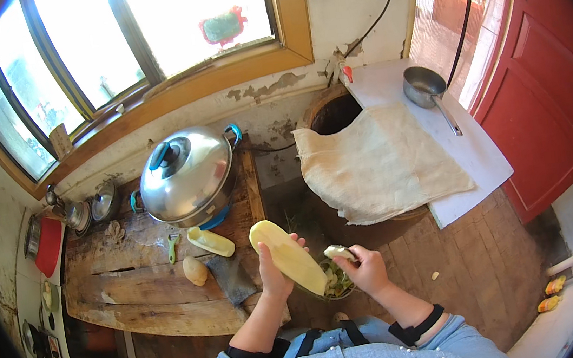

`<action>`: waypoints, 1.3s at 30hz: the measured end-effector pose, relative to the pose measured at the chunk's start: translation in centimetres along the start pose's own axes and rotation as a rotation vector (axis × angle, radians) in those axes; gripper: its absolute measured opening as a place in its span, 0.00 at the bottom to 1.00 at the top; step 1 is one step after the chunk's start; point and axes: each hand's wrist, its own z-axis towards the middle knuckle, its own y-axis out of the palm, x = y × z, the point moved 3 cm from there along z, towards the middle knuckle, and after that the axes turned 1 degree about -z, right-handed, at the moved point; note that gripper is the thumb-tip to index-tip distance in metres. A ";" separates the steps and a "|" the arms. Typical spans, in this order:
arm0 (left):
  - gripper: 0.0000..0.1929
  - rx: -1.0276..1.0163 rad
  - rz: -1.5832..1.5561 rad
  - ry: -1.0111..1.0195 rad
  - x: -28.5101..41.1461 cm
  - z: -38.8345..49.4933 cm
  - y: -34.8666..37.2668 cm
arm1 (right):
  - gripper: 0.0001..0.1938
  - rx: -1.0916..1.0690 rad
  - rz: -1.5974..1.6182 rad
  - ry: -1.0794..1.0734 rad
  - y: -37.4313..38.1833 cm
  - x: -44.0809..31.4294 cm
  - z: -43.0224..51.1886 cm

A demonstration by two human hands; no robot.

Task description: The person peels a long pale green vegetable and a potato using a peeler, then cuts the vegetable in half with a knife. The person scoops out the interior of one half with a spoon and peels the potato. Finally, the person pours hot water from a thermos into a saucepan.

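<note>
My left hand holds a long, peeled, pale yellow-green gourd half, tilted with its lower end towards the right. Between the fingers of my right hand is a small spoon-like piece with pale matter on it; its exact kind is unclear. Below both hands stands a container of green and pale scraps, partly hidden by the gourd. On the wooden table, left of my left hand, lie a hollowed gourd half, a green-handled peeler, a potato-like tuber and a dark cloth.
A large lidded steel pot stands on the worn wooden table. To the right, beige cloth covers part of a large vat and a white board. A small saucepan sits on the board, beside a red door.
</note>
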 end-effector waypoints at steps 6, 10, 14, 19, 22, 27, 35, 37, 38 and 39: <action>0.41 0.000 0.003 -0.017 -1.3 0.2 -2.1 | 0.25 -0.132 -0.348 0.179 2.3 6.1 0.0; 0.42 0.028 0.080 -0.002 -1.9 0.2 -2.9 | 0.20 0.044 -0.239 0.191 1.9 4.4 1.2; 0.39 -0.007 0.094 0.060 -2.8 0.4 -2.5 | 0.11 0.047 0.066 -0.071 3.5 -1.7 1.6; 0.34 -0.061 0.231 0.314 -2.8 -0.7 0.0 | 0.06 0.098 -0.097 -0.180 4.6 -5.4 2.7; 0.34 -0.076 0.268 0.371 -2.1 -1.5 1.1 | 0.06 0.098 -0.080 -0.253 4.3 -6.3 2.7; 0.36 -0.108 0.280 0.446 -1.3 -1.9 1.3 | 0.08 0.100 -0.038 -0.352 4.1 -7.1 2.1; 0.40 -0.149 0.441 0.549 -1.0 -2.6 1.2 | 0.09 -0.093 -0.017 -0.219 5.7 -6.3 1.5; 0.39 -0.209 0.506 0.559 -0.6 -2.6 1.7 | 0.11 -0.106 0.070 -0.225 5.5 -6.4 1.2; 0.39 -0.251 0.519 0.550 -0.4 -2.5 1.9 | 0.12 -0.132 0.116 -0.197 5.4 -6.4 1.1; 0.39 -0.292 0.522 0.537 -0.3 -2.5 2.2 | 0.12 -0.129 0.203 -0.211 5.2 -6.6 1.0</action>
